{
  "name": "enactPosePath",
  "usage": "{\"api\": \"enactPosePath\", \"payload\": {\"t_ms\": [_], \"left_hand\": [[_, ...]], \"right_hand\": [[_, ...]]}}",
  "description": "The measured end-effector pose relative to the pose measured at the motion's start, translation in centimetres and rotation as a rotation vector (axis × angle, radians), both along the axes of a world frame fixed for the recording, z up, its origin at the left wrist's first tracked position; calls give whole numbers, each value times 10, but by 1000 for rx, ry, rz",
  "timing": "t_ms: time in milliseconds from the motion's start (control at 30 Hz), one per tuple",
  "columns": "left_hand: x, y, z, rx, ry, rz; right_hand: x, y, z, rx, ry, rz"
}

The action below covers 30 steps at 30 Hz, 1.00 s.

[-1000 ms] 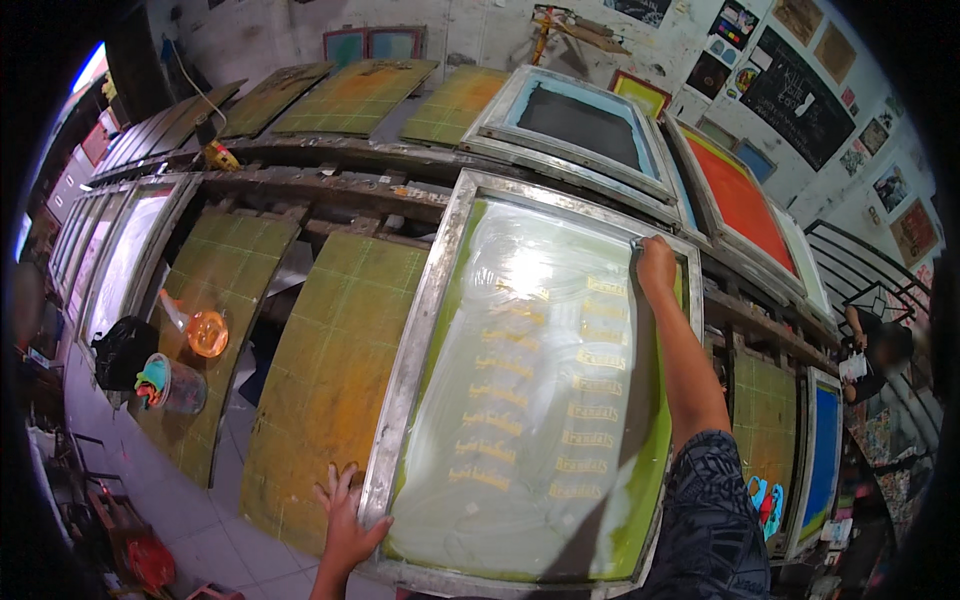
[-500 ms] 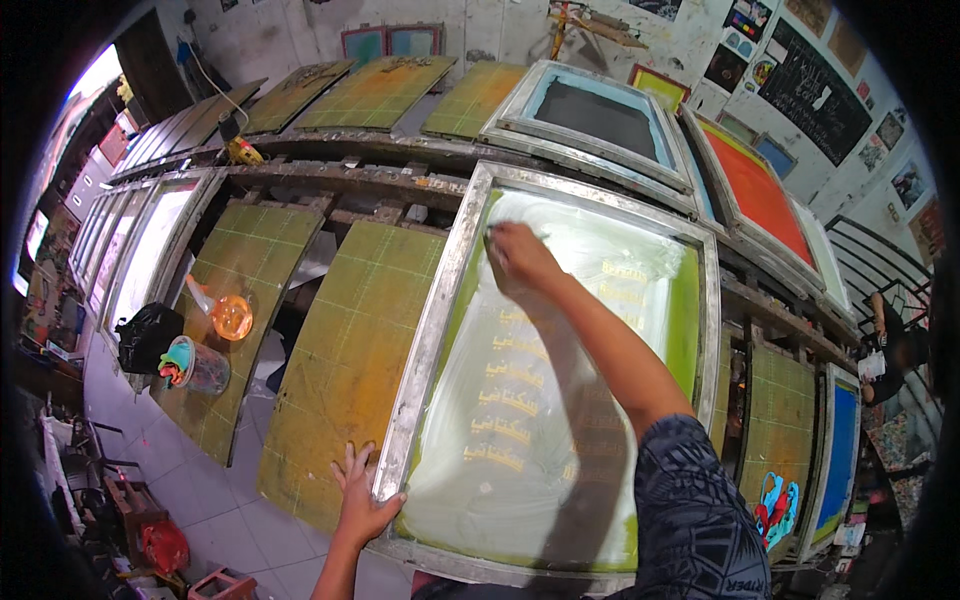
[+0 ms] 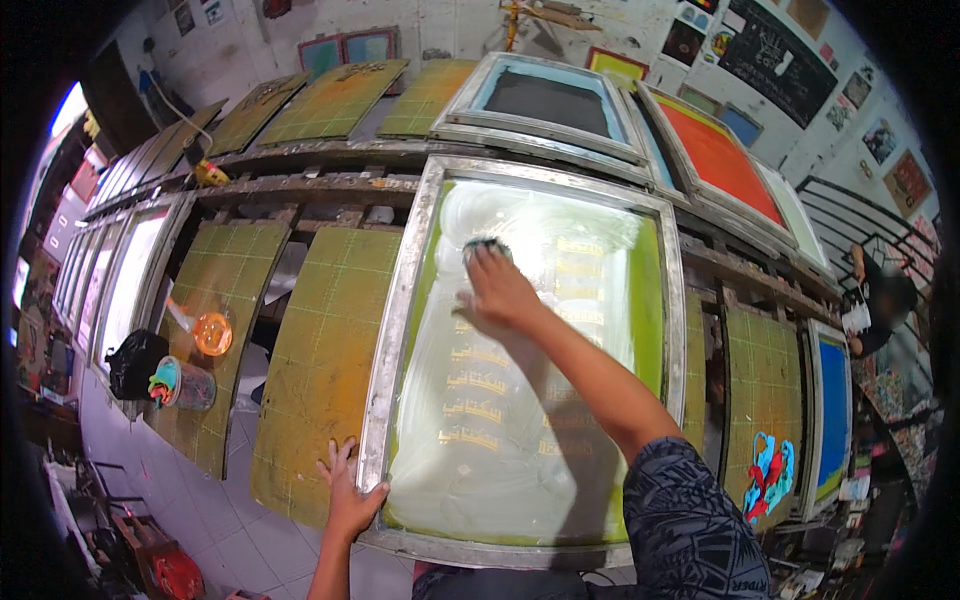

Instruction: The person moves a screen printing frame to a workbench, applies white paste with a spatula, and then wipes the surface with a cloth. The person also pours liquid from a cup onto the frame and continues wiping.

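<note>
A large silk-screen frame (image 3: 672, 300) lies before me. Its mesh (image 3: 500, 480) is smeared with whitish wet film over columns of yellowish lettering, with green along the edges. My right hand (image 3: 498, 288) reaches across to the upper left of the mesh and presses down a small dark rag (image 3: 486, 246), mostly hidden under the fingers. At the frame's near left corner is my left hand (image 3: 350, 495), its fingers spread over the edge of the olive printing board (image 3: 325, 370) and its thumb against the metal frame.
Left of me, a printing board (image 3: 225, 260) carries an orange bowl (image 3: 212, 334), a tub of rags (image 3: 188, 385) and a black bag (image 3: 133, 362). Framed screens with black (image 3: 550, 105) and red (image 3: 715, 160) mesh stand behind. A coloured cloth (image 3: 768, 475) lies on the right, near another person (image 3: 885, 310).
My right hand has moved from the mesh's upper left edge a little inward and down, now flatter on the rag. My left hand stays at the frame corner. The whole view has shifted somewhat.
</note>
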<state>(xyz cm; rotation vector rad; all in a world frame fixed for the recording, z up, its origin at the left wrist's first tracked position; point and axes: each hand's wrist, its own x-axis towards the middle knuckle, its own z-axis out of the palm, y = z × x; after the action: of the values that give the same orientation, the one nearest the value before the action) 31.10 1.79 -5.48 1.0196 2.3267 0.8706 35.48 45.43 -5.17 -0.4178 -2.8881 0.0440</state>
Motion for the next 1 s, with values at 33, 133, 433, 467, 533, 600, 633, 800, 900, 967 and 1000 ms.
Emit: {"api": "enactPosePath", "payload": {"t_ms": [33, 133, 433, 467, 533, 600, 633, 800, 900, 967, 1000], "left_hand": [[-1, -2, 2, -7, -6, 4], [4, -8, 7, -16, -13, 31], [1, 2, -4, 36, 27, -19], [0, -1, -5, 27, 34, -7], [0, -11, -5, 19, 25, 21], [2, -14, -1, 20, 9, 26], [0, -11, 3, 27, -4, 19], [1, -4, 4, 42, -27, -18], [1, 3, -2, 64, -19, -36], [-3, -8, -15, 56, -2, 19], [-5, -11, -17, 41, 3, 22]], "right_hand": [[17, -10, -2, -62, -33, -5], [80, 4, 13, -128, -220, -75], [68, 21, 4, -131, -11, -367], [68, -11, -12, -11, 11, -231], [100, -64, 1, -66, 51, -29], [141, -53, 7, -237, -7, -89], [154, -29, 8, -239, -54, -234], [115, 75, 15, -140, -50, -735], [55, 42, 0, -255, -92, -579], [37, -42, -9, -186, -104, -305], [48, -80, -10, -83, -94, -144]]}}
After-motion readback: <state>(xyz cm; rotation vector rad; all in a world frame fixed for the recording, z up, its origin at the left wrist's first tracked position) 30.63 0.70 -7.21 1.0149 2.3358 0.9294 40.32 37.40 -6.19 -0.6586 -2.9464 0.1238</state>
